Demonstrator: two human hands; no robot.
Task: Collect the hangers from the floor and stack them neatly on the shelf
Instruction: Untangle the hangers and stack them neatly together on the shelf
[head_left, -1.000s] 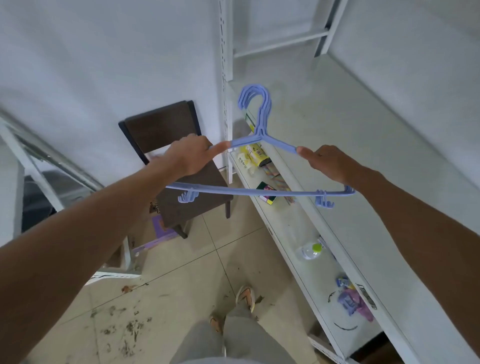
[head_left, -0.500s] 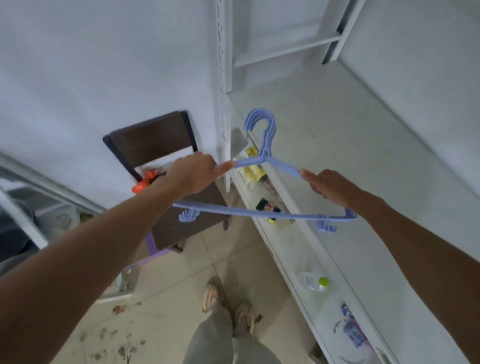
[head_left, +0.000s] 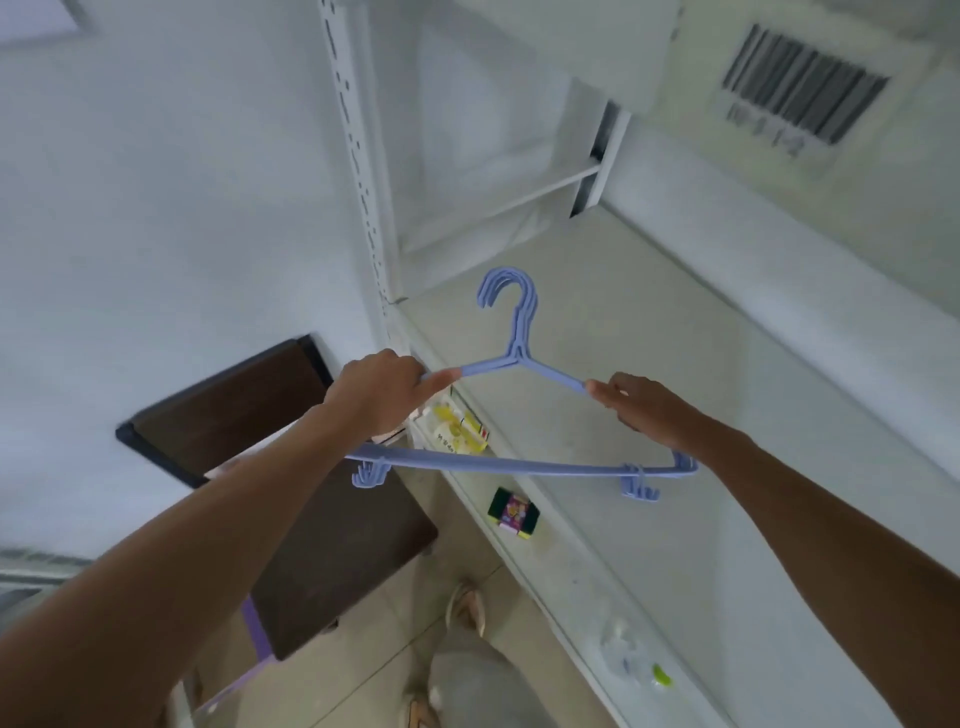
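Head view: a bunch of blue hangers, hooks nested together and pointing away from the person, is held in the air above the white shelf, not touching it. The left hand has its grip closed around the left shoulder bar, forefinger laid along it. The right hand has its grip pinched on the right shoulder bar. Below the left arm stands a dark chair on the tiled floor. A lower shelf holds small packets.

Smooth matt blue plastic hangers, white painted metal shelf, dark wood chair, glossy floor tiles
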